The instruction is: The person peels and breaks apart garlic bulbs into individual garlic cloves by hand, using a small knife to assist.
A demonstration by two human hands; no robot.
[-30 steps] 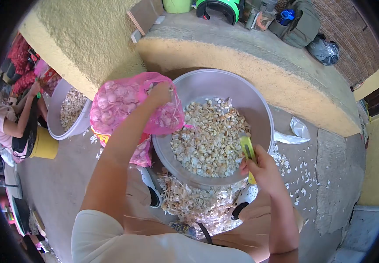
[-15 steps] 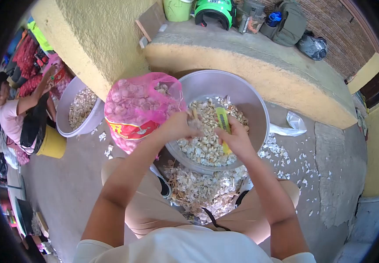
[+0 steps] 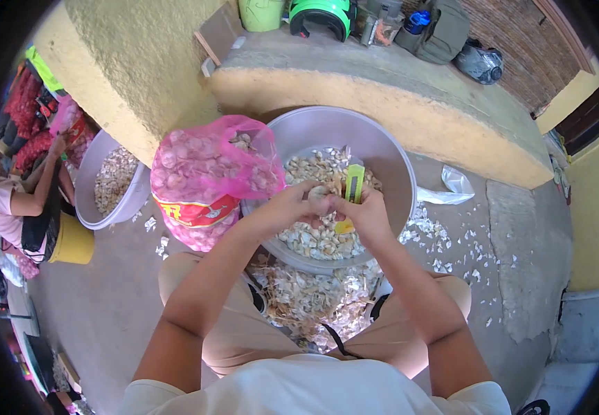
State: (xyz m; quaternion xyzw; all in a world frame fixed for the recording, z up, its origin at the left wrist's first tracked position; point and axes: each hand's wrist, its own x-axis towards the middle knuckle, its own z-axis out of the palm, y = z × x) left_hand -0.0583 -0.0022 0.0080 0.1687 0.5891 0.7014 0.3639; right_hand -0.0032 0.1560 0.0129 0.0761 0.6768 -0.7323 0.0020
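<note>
Over a wide grey basin (image 3: 400,176) my two hands meet. In my left hand (image 3: 298,207) is a garlic bulb (image 3: 318,194), partly hidden by the fingers. My right hand (image 3: 367,213) grips a yellow-green utility knife (image 3: 355,181), its end pointing up and away from me. The right fingertips touch the bulb. Below them, loose garlic cloves (image 3: 313,241) cover the basin's bottom. Left of the basin, a pink mesh bag (image 3: 206,162) full of garlic bulbs leans against its rim, its mouth open.
Between my legs lies a heap of garlic skins (image 3: 313,301); more scraps (image 3: 445,238) litter the floor at right. A concrete ledge (image 3: 382,90) carries a green helmet (image 3: 321,17) and a backpack (image 3: 443,31). At left, another person (image 3: 19,200) sits by a second basin (image 3: 95,221).
My hands have come together at the garlic bulb, the right one moving inward with the knife. The whole view has shifted slightly, so surroundings appear further left.
</note>
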